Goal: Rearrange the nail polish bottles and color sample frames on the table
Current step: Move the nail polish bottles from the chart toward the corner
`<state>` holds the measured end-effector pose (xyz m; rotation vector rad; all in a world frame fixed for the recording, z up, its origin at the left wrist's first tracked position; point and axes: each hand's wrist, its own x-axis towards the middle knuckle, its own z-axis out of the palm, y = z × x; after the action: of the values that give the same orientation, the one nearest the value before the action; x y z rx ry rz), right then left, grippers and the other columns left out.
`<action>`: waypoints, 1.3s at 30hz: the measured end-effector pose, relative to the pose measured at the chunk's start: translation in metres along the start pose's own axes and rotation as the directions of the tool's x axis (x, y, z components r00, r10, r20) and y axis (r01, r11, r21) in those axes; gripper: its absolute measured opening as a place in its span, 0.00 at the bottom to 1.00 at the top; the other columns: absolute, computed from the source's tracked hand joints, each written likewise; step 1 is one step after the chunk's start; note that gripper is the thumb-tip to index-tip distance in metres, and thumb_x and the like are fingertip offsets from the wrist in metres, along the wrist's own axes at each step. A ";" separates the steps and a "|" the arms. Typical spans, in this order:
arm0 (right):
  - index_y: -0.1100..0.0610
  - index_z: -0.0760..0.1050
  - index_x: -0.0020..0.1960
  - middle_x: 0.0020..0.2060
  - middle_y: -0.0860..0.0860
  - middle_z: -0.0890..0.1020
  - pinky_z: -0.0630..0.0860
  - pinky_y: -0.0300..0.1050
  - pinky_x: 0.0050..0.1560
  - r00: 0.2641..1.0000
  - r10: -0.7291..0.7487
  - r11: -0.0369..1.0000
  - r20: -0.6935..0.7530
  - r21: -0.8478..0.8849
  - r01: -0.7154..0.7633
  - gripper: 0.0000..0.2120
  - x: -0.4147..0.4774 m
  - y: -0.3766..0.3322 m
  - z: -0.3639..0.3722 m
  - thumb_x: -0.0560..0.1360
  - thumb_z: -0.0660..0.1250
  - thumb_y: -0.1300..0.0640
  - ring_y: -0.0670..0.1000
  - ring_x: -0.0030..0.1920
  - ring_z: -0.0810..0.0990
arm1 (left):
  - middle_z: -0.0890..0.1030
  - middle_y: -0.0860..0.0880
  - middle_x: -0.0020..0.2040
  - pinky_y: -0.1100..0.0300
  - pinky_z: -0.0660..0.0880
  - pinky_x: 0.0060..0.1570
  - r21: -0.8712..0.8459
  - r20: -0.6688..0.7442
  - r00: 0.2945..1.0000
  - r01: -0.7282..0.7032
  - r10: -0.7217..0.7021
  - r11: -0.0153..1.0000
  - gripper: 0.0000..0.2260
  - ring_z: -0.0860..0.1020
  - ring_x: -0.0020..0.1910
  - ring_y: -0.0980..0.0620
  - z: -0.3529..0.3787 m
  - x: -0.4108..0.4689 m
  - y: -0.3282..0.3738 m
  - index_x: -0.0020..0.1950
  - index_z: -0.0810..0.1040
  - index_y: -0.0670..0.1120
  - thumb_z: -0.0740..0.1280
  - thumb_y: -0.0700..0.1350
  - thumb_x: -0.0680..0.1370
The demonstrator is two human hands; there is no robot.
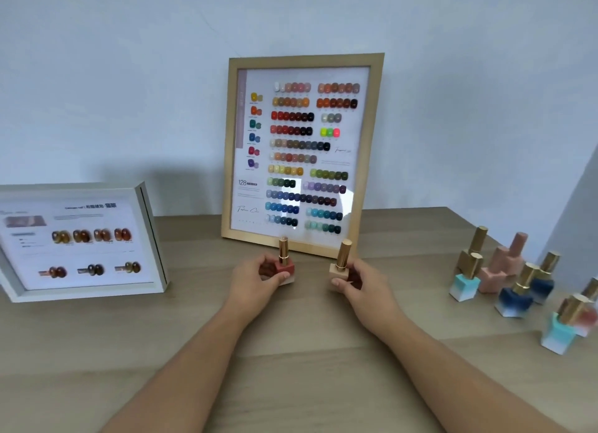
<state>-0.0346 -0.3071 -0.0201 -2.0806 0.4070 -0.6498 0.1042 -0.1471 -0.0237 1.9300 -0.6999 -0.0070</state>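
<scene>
Head view: wooden table [291, 351] against a pale wall [129, 76]. Left hand [259, 277] closed around a red-brown bottle [286, 267] with gold cap, upright, base on or just above the table, can't tell which. Right hand [357, 282] closed around a beige bottle [339, 272] with gold cap, tilted slightly right, base at table level. Two held bottles near each other, apart, centre of the table, just in front of the wood-framed colour chart [302, 154]. Chart standing upright, leaning back against the wall, rows of many colour swatches, "128" printed at lower left. White frame [81, 238] at far left, propped at a low angle, showing brown and amber nail samples in two rows; well apart from the wooden frame. Cluster of bottles at right edge, away from both hands: gold bottle [469, 254] farthest back, light-blue bottle [466, 282] in front of it, two pink bottles [501, 270] touching, two dark-blue bottles [521, 295] close together, nearer still a turquoise bottle [561, 330] with a pinkish one just behind, partly hidden. Both forearms reaching in from the near edge. Right-side bottles blurred, labels unreadable.
</scene>
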 end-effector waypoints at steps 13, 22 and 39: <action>0.52 0.74 0.60 0.51 0.45 0.79 0.68 0.30 0.47 0.947 0.157 0.968 -0.279 -0.148 -0.204 0.15 -0.081 0.042 -0.132 0.74 0.68 0.57 0.42 0.49 0.76 | 0.81 0.55 0.40 0.71 0.68 0.40 -0.068 0.185 0.973 -0.131 0.141 0.989 0.06 0.78 0.41 0.58 0.124 -0.011 0.093 0.44 0.80 0.50 0.74 0.43 0.70; 0.50 0.71 0.63 0.49 0.39 0.73 0.66 0.28 0.47 0.886 0.202 0.940 -0.418 -0.171 -0.295 0.18 -0.085 0.057 -0.139 0.74 0.67 0.56 0.37 0.43 0.72 | 0.80 0.55 0.43 0.65 0.70 0.42 -0.057 0.269 0.954 -0.119 0.130 0.991 0.07 0.77 0.43 0.57 0.203 0.012 0.124 0.45 0.77 0.55 0.72 0.44 0.72; 0.51 0.66 0.69 0.61 0.46 0.74 0.67 0.31 0.54 0.884 0.230 0.935 -0.406 -0.159 -0.316 0.26 -0.085 0.061 -0.142 0.73 0.69 0.59 0.39 0.54 0.69 | 0.77 0.52 0.48 0.63 0.74 0.46 -0.037 0.342 0.934 -0.100 0.107 0.994 0.15 0.76 0.46 0.56 0.215 0.003 0.117 0.57 0.73 0.50 0.71 0.47 0.72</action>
<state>-0.1892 -0.3916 -0.0295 -2.0415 1.0219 -0.8709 -0.0137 -0.3619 -0.0252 1.8901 -1.0293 -0.2912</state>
